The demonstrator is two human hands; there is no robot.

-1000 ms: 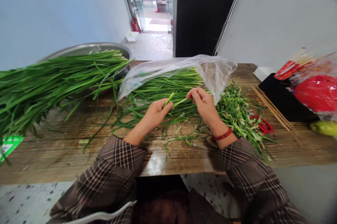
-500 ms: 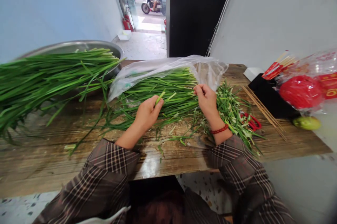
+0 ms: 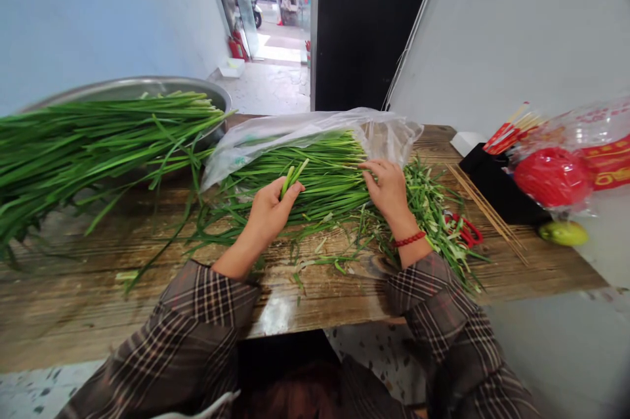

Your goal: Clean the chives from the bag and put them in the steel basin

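My left hand [image 3: 272, 209] is closed round a few garlic chives [image 3: 291, 177], their pale cut ends poking up past the thumb. Beneath and beyond it lies a pile of garlic chives [image 3: 319, 166], partly covered by a clear plastic bag [image 3: 295, 122]. My right hand [image 3: 388, 189] is at the pile's pale stem ends, fingers stretched out and apart from the thumb, fingertips at the stems. I see nothing held in it. Trimmed scraps [image 3: 428, 209] are heaped just right of that hand.
A large metal basin [image 3: 224, 96] holding long chives stands at the left. Red-handled scissors [image 3: 467, 232] lie by the scraps. Farther right are wooden sticks [image 3: 487, 215], a black box [image 3: 502, 189], a red bundle in plastic [image 3: 554, 176] and a yellow-green fruit [image 3: 564, 233].
My right hand has opened from a pinch, its fingers now extended at the stem ends. In my left hand the chives point more upward. Outside, the motorcycle rider has left the doorway view.
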